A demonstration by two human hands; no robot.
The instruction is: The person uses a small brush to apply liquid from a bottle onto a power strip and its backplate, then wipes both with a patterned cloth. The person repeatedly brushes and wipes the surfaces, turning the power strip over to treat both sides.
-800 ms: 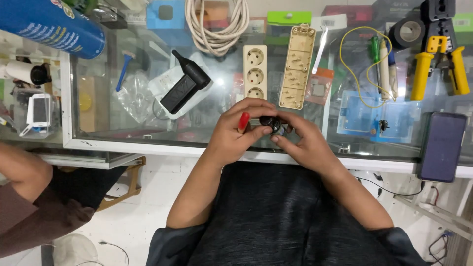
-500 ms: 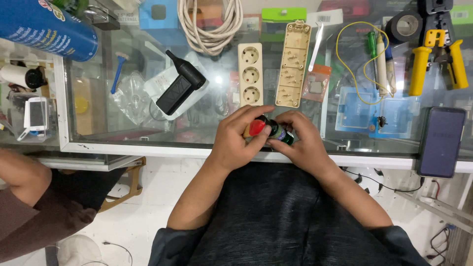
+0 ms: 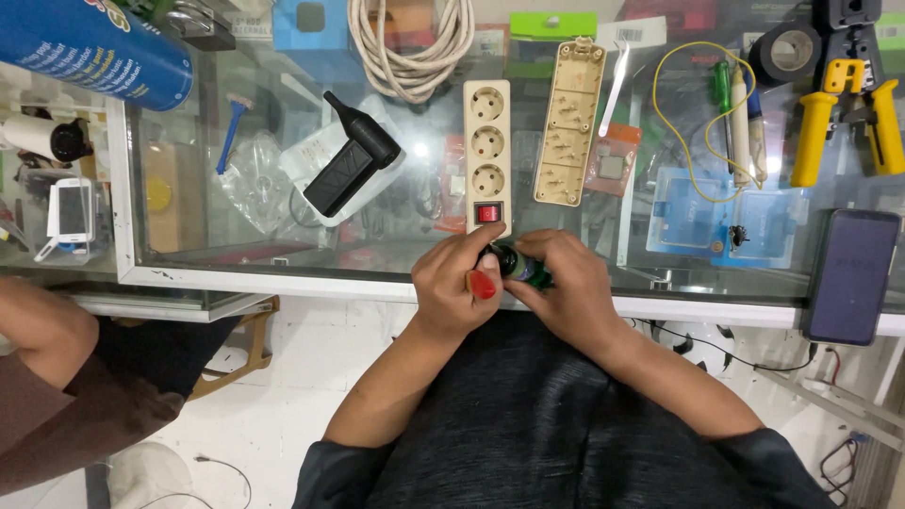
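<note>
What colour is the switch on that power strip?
Red: the rocker switch on the cream power strip, seen in the head view.

Mostly hidden inside the left hand (image 3: 459, 287) and right hand (image 3: 564, 294): a small dark green object (image 3: 521, 267), kind unclear. Below the power strip (image 3: 487, 155), only a red tip (image 3: 482, 285) showing. Far left of the strip, cut off by the frame's edge: blue can (image 3: 94, 47), another person's arm (image 3: 42, 330).

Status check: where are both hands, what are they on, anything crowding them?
Left hand and right hand both closed on a small dark green item with a red piece, at the glass counter's near edge. Cream power strip sits just beyond the fingers.
</note>
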